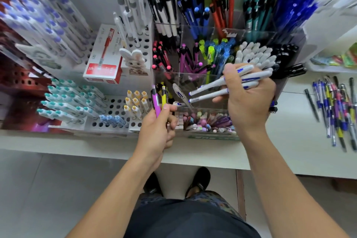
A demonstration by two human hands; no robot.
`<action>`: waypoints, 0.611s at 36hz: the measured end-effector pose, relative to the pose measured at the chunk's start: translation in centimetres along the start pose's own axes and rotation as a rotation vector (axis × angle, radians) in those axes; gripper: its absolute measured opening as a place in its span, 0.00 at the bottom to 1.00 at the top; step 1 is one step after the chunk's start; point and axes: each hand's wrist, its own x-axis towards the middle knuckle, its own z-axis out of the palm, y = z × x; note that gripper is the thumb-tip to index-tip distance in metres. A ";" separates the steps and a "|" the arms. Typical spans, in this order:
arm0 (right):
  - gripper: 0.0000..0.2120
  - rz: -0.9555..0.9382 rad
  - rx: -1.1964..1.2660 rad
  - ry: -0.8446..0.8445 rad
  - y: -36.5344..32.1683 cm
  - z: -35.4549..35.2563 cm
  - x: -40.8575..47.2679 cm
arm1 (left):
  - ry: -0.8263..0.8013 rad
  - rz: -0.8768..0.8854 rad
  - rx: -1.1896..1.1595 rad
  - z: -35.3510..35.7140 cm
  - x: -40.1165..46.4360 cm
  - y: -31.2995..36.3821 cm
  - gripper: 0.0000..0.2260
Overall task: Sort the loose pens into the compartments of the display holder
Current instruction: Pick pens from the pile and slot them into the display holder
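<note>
A bunch of white pens (228, 85) is held in the right hand (249, 98), with the fingers curled around them, over the front of the clear holder (202, 77). A purple pen (156, 102) and a yellow pen (164, 96) are pinched upright in the left hand (158, 129), just beside the holder. More loose pens (334, 110) are spread on the counter (286, 141), well to the right. The holder's compartments are filled with pens sorted by color.

White pens with blue markings (228, 85) are held in the right hand (249, 98) — a purple pen (156, 102) and a yellow pen (163, 96) in the left hand (157, 131). Far compartments are filled with red-orange pens (222, 9), teal pens (257, 11) and pink-tipped pens (161, 56) — a red-and-white box (105, 58) is seen left.
</note>
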 end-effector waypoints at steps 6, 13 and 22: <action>0.13 -0.194 -0.591 -0.255 6.4 3.3 -0.6 | -0.059 -0.020 -0.120 -2.0 -0.6 -0.3 0.14; 0.09 0.052 -0.836 -0.542 6.5 5.0 -0.3 | -0.005 -0.012 -0.074 -2.7 -0.8 -0.5 0.12; 0.12 -0.106 -0.718 -0.419 2.9 3.6 -1.5 | -0.048 0.032 -0.071 -3.0 -1.0 -0.3 0.04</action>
